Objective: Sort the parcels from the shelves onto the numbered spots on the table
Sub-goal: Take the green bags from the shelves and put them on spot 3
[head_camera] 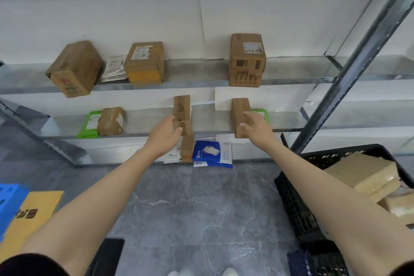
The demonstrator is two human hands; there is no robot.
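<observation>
Hands reach toward the lower shelf (139,122). The left hand (167,133), fingers spread, covers part of a long narrow brown cardboard box (182,111) at the shelf's front edge; contact is unclear. The right hand (254,125), also spread, hides one face of a short brown carton (239,111), closing on neither.
</observation>
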